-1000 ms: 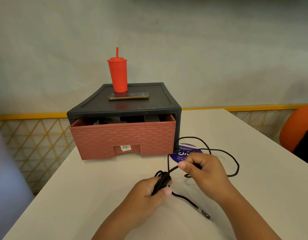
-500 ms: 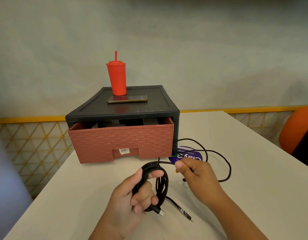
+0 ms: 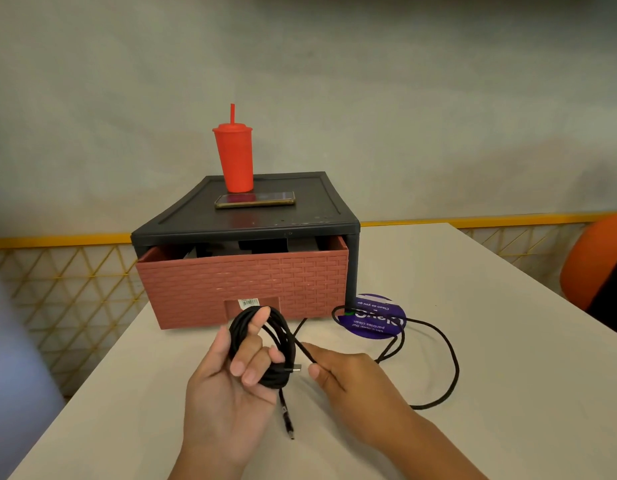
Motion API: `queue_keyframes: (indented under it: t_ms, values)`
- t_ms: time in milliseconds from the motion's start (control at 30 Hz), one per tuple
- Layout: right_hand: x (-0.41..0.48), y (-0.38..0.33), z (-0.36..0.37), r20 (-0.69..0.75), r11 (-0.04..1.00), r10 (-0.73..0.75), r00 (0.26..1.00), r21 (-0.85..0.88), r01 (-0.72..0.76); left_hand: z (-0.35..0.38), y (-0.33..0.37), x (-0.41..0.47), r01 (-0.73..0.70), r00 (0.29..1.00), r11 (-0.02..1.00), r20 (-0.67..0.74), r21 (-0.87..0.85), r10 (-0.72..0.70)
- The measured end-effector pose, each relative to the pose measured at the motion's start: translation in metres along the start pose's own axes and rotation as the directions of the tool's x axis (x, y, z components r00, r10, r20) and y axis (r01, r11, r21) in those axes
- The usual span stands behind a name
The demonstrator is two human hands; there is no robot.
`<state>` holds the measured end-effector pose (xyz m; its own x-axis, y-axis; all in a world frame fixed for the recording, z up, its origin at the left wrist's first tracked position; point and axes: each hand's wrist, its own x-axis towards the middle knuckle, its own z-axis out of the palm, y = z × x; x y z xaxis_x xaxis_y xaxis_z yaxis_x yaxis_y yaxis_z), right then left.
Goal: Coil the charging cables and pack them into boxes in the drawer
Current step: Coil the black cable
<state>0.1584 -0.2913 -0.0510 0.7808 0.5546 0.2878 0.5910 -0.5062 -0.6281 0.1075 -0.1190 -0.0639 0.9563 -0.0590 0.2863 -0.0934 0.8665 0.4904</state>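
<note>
**Charging Cable Partly Coiled in Hand**

The left hand [image 3: 231, 379] holds a black charging cable [image 3: 236, 329] wound in loops round its curled fingers, above the white table [image 3: 490, 341]. The right hand [image 3: 348, 379] pinches the free strand just beside the coil; the remainder trails loosely over a purple sticker [image 3: 376, 318]. Behind, the brick-patterned drawer [image 3: 244, 282] stands partly open in a black cabinet [image 3: 335, 209] bearing a red cup [image 3: 235, 157] and a phone [image 3: 255, 199].

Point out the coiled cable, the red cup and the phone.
coiled cable [image 3: 288, 351]: head view, right side of the black loops.
red cup [image 3: 235, 161]: head view, middle of its body.
phone [image 3: 255, 199]: head view, centre of its screen.
</note>
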Motion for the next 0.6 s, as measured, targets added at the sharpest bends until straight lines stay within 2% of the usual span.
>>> queue_keyframes:
  t_ms: [100,133,167,200,267,500,567,600]
  values:
    - [-0.001,-0.004,0.002,0.048,0.995,-0.001,0.999,-0.102,0.006,0.008,0.002,-0.003,-0.109,0.982,0.985,-0.140,0.135,0.128]
    - [-0.002,-0.004,0.003,0.069,0.989,-0.011,0.998,-0.143,0.021,0.016,0.000,0.001,-0.109,0.983,0.983,-0.132,0.151,0.129]
    - [-0.003,-0.006,0.003,0.090,0.982,-0.024,0.996,-0.187,0.040,0.019,-0.003,0.006,-0.148,0.985,0.977,-0.064,0.155,0.159]
    - [-0.004,-0.008,0.003,0.107,0.972,-0.041,0.993,-0.227,0.064,0.021,-0.005,0.007,-0.169,0.981,0.974,-0.072,0.151,0.181]
    - [-0.005,-0.013,0.002,0.135,0.959,-0.065,0.989,-0.265,0.099,0.029,-0.006,0.005,-0.231,0.947,0.933,-0.157,0.277,0.281]
    - [-0.008,-0.019,0.002,0.213,0.945,-0.091,0.973,-0.289,0.152,0.047,-0.016,0.006,-0.249,0.900,0.856,-0.217,0.452,0.377]
    - [-0.010,-0.021,0.001,0.248,0.937,-0.081,0.965,-0.312,0.159,0.046,-0.019,0.007,-0.205,0.902,0.779,-0.194,0.593,0.385]
    - [-0.010,-0.022,0.001,0.263,0.930,-0.081,0.961,-0.326,0.168,0.044,-0.020,0.008,-0.169,0.899,0.706,-0.186,0.687,0.396]
